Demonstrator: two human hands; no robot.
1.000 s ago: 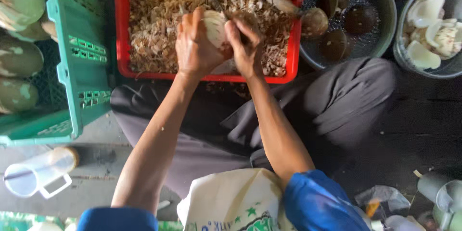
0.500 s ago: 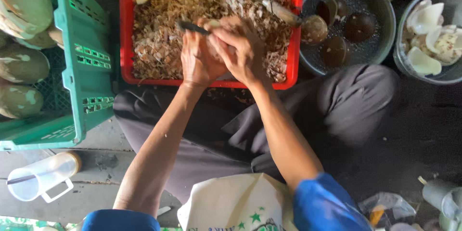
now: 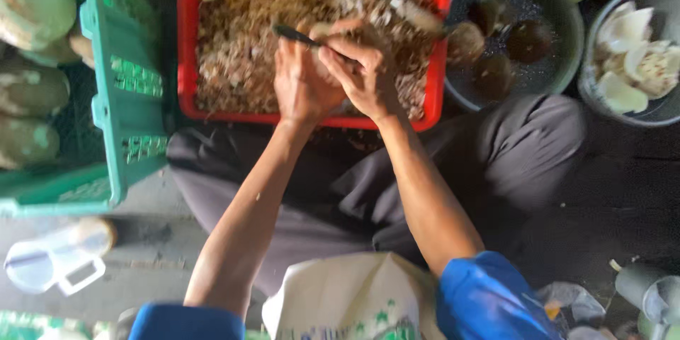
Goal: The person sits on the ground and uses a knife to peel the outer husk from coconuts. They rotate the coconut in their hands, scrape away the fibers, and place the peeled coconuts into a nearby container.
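Both hands over red crate of brown shavings. Left hand fingers wrapped on a pale coconut piece, mostly hidden between the palms. Right hand fingers clamped on a dark-handled knife, tip pointing left. Green crate with husked coconuts at left. Grey bowl of dark shells just right of the red crate; second bowl holds white coconut flesh.
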